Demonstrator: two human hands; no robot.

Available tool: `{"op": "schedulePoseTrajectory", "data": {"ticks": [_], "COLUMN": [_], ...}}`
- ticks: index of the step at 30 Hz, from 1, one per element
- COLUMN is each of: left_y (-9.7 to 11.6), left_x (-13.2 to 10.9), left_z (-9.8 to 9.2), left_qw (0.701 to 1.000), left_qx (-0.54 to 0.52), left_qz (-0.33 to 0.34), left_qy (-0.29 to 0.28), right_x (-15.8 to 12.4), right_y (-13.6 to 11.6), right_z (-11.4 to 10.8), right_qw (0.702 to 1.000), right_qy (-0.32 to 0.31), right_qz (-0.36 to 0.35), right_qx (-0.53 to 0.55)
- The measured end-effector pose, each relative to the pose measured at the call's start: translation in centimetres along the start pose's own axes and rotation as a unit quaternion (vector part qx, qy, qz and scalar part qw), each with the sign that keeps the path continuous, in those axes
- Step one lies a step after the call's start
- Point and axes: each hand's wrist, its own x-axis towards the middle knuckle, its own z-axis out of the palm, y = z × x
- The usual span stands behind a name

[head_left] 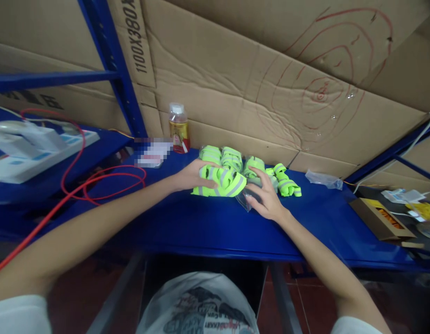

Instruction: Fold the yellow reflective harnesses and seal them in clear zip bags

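My left hand (194, 176) is closed round a folded bundle of neon yellow-green reflective straps (224, 182) with silver-grey stripes, held over the front of the row. My right hand (268, 197) pinches a clear plastic bag (244, 201) just right of that bundle; its fingertips partly hide the bag. Behind the hands, against the cardboard, stand several similar strap bundles in clear bags, among them one bagged bundle (231, 157) in the middle. To the right of my right hand lies a loose strap bundle (287, 181) with no bag visible round it.
The blue table (201, 232) has a cardboard wall (236, 93) at its back. A bottle (179, 130) stands at the back left. Red cable (114, 174) and a power strip (44, 153) lie left. An open carton (382, 220) and a flat clear bag (324, 180) are right.
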Motion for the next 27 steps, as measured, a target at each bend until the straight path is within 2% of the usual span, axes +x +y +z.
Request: {"op": "schedulePoseTrajectory", "data": {"ticks": [2,4,7,11,15,18,23,27], "left_y": [0.1,0.2,0.3,0.6,0.6,0.5,0.1,-0.3], "left_x": [0.0,0.0,-0.1,-0.2,-0.3,-0.3,-0.2,-0.3], "left_z": [-0.1,-0.2,-0.5,-1.0,-0.7,0.1,0.9,1.2], "left_qw": [0.999,0.997,0.992,0.994,0.995,0.994,0.995,0.995], "left_qx": [-0.027,-0.07,-0.117,-0.093,-0.045,-0.025,-0.025,-0.053], "left_qz": [-0.02,-0.039,-0.05,-0.048,-0.03,-0.027,-0.037,-0.065], "left_qy": [0.0,0.007,0.01,-0.024,-0.083,-0.106,-0.084,-0.057], "right_x": [0.0,0.2,0.5,0.4,-0.2,-0.3,0.0,0.0], "right_y": [0.0,-0.2,-0.6,-0.5,-0.2,-0.5,-1.0,-0.9], "right_z": [-0.3,-0.5,-0.4,0.4,0.7,0.6,0.5,0.5], "right_qw": [0.998,0.995,0.993,0.987,0.985,0.987,0.993,0.994], "right_qy": [0.049,0.072,0.027,-0.044,-0.025,-0.013,-0.036,-0.023], "right_qz": [0.025,0.047,0.065,0.077,0.138,0.15,0.111,0.107], "right_qx": [-0.019,-0.049,-0.095,-0.135,-0.101,-0.053,-0.012,-0.002]}}
